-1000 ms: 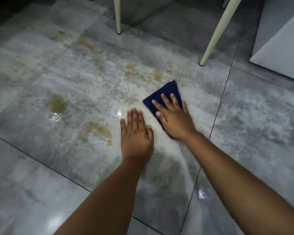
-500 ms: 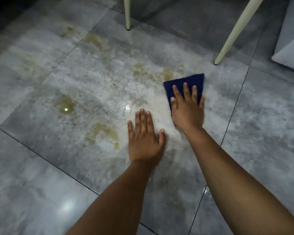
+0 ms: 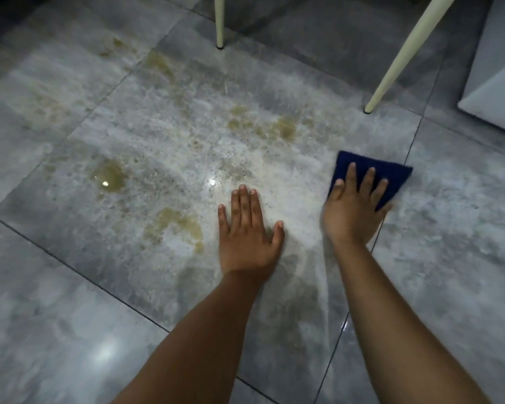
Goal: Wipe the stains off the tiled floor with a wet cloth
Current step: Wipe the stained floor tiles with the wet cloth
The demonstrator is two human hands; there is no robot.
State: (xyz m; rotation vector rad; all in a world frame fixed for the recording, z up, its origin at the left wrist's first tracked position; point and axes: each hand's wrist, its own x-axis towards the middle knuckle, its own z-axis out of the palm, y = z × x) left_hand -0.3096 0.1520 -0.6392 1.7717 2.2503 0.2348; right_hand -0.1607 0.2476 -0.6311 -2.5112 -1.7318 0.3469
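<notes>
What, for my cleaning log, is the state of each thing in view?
right hand: fingers straight, pressing blue cloth.
left hand: flat on tiled floor, holding nothing.
blue cloth: flat, under right hand.
stains: yellow-brown patches, unwiped.
tiled floor: glossy, stained.

My left hand lies flat on the tiled floor, my right hand just to its right rests on the cloth, stains lie left of and beyond both, one furniture leg stands behind the stains and a second leg behind the cloth.

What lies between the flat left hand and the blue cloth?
Head view: only pale, smeared tile between left hand and blue cloth; yellow stains lie elsewhere.
</notes>
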